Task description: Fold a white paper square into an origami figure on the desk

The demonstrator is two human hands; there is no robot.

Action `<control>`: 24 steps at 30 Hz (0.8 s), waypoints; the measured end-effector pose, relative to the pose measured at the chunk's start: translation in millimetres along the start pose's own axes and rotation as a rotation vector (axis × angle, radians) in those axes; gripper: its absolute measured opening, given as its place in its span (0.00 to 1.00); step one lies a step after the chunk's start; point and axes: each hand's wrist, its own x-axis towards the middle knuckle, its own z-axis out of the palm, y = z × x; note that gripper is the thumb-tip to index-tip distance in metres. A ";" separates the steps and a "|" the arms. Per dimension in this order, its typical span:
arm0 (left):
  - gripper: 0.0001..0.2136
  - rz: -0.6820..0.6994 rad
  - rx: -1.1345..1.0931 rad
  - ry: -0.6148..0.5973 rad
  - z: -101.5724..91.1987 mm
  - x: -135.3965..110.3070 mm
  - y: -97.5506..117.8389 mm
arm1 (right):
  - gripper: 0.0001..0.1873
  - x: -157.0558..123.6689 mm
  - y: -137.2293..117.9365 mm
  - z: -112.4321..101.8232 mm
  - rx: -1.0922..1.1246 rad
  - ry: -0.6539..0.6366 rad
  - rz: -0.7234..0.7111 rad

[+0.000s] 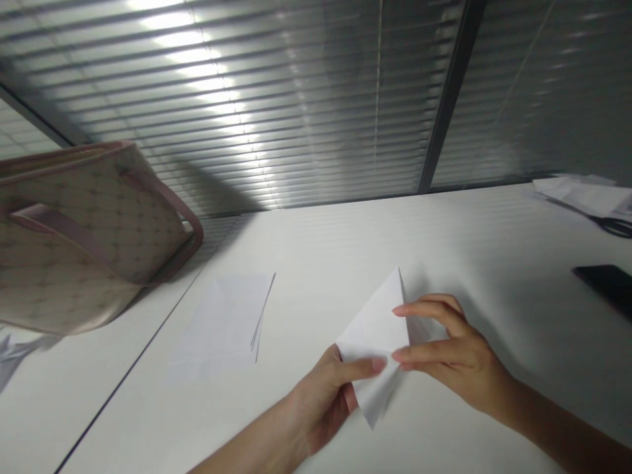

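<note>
A folded white paper (372, 322) is held over the white table (316, 243). It is gripped by the left hand (326, 398), thumb on top. Its right edge is touched by the right hand (461, 355); whether it is pinched there cannot be told. Farther left, sheets (224, 316) and a bag (99, 253) are seen.
</note>
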 end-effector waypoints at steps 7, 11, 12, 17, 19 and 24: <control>0.44 0.395 0.440 0.307 -22.4 -2.0 -1.5 | 0.12 0.4 2.8 -5.0 -0.053 0.049 0.002; 0.19 1.052 1.272 0.409 -29.1 -6.2 -4.8 | 0.12 -0.2 3.2 -4.3 -0.058 0.040 0.020; 0.17 1.167 1.417 0.370 -27.6 -7.7 -5.2 | 0.12 -0.3 2.6 -3.8 -0.052 0.032 0.025; 0.14 1.389 1.568 0.228 -17.2 -9.9 -6.1 | 0.12 -0.3 -1.4 -1.9 -0.029 0.030 0.043; 0.14 1.412 1.528 0.235 -15.9 -8.4 -6.4 | 0.11 -0.1 -2.8 -1.3 -0.018 0.031 0.049; 0.12 1.434 1.484 0.216 -14.7 -8.2 -7.4 | 0.11 -0.6 -4.9 0.2 0.007 0.043 0.064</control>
